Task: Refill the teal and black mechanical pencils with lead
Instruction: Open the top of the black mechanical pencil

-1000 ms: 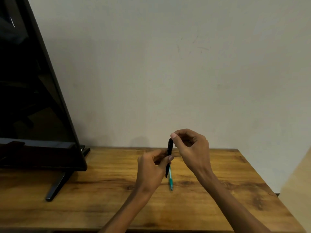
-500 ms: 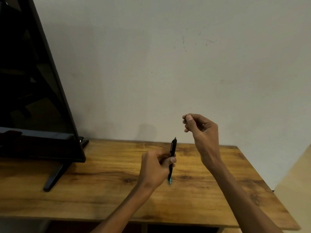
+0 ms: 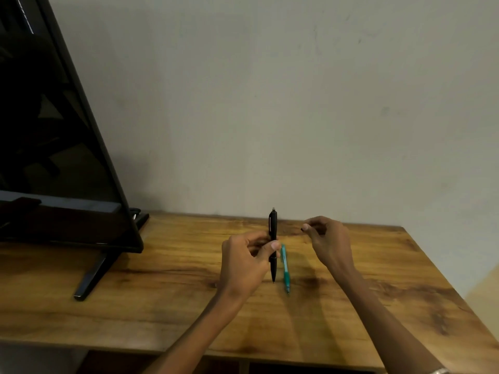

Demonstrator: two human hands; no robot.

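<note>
My left hand (image 3: 247, 261) holds the black mechanical pencil (image 3: 273, 228) upright above the table, tip down, with thumb and fingers around its middle. The pencil's top end is bare and shows a small light stub. My right hand (image 3: 325, 242) hovers to the right of the pencil's top, apart from it, with thumb and forefinger pinched on a tiny dark piece, seemingly the pencil's cap (image 3: 302, 229). The teal mechanical pencil (image 3: 285, 269) lies flat on the wooden table (image 3: 162, 300), just right of the black one, tip towards me.
A large black screen (image 3: 54, 157) on a slanted foot (image 3: 90, 276) stands at the left of the table. A plain wall rises right behind the table. The table's right edge runs diagonally near my right forearm.
My right hand pulled off the black pencil's top, rose, then came down to the right at pencil-top height. The left hand kept the pencil upright. The teal pencil is more exposed.
</note>
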